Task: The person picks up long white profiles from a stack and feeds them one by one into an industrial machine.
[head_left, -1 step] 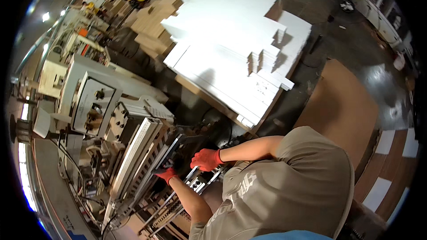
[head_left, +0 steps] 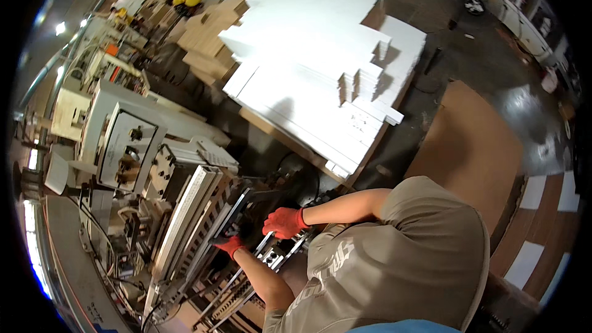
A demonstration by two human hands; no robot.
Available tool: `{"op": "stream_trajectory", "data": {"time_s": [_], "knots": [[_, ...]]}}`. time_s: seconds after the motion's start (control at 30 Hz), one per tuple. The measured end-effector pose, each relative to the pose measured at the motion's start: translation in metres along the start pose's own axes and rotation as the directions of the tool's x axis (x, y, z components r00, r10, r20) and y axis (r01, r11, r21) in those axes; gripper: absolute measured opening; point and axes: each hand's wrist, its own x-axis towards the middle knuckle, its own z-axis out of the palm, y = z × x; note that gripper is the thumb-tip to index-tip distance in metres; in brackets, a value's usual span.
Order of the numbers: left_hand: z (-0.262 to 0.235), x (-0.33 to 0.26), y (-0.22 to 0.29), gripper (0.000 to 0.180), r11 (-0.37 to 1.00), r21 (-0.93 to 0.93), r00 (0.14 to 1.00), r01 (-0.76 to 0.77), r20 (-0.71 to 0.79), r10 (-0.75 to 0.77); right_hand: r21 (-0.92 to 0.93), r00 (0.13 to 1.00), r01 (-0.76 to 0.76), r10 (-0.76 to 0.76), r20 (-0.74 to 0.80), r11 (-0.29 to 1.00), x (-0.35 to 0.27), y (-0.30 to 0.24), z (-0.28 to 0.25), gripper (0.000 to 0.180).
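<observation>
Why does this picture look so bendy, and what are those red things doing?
The red things are a person's gloved hands: the left hand and the right hand. The camera sits on that person's head and looks down. Its fisheye lens makes straight edges bend. The hands are over a big machine full of metal rails. The right hand curls at the end of a metal bar; I can't tell how firmly it grips. It's too dark to see what the left one touches. Nearby stands a big stack of white boards, and a brown sheet lies to its right.
</observation>
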Motion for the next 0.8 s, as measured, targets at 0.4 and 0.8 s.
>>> {"op": "stream_trajectory", "data": {"time_s": [0.4,0.8], "knots": [[0.002,-0.018,-0.006,0.082,0.976,0.038,0.960,-0.216,-0.174,0.220,0.068,0.971,-0.209,0.215,-0.105,0.976,-0.005,-0.013,0.018,0.026],[-0.001,-0.015,-0.012,0.070,0.951,0.290,0.983,-0.105,-0.113,0.143,0.013,0.974,-0.204,0.204,-0.093,0.979,-0.005,-0.008,0.024,0.036]]}}
